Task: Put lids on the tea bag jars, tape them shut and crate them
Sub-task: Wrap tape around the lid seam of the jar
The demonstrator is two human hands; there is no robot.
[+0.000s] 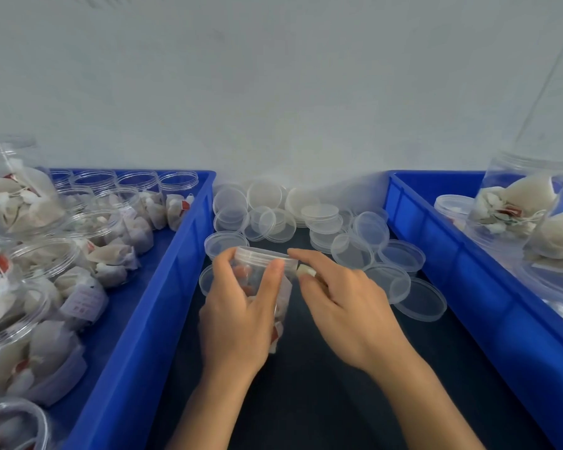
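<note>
Between the two blue plastic crates, over the dark worktop (322,384), a clear plastic jar of tea bags (267,274) is held tilted, its long axis running from its base near the wrist at about 6 o'clock up to its mouth at 12 o'clock, leaning slightly away from the camera. A clear lid already sits on the mouth.

The left hand (241,306) wraps the jar's body: its thumb lies across the near wall on the right side and its fingers (223,264) curl round the far left side, so the jar sits in a closed grasp with white bags and red tags showing between them. The right hand (342,297) is at 3 o'clock of the jar, its forefinger reaching to the lid's rim while the thumb and other fingers pinch a small pale piece (306,271) just beside the jar; what that piece is cannot be told.

At 9 o'clock, the left blue plastic crate (163,287) holds many clear jars filled with white tea bags (88,228), all without lids, some upright and some lying on their sides. At 3 o'clock, the right blue plastic crate (452,254) holds more filled jars (517,206), stacked and tilted, at least one of them lidded. At 12 o'clock of the hands, a loose heap of round clear plastic lids (322,216) overlaps on the worktop against the pale wall (273,92).
</note>
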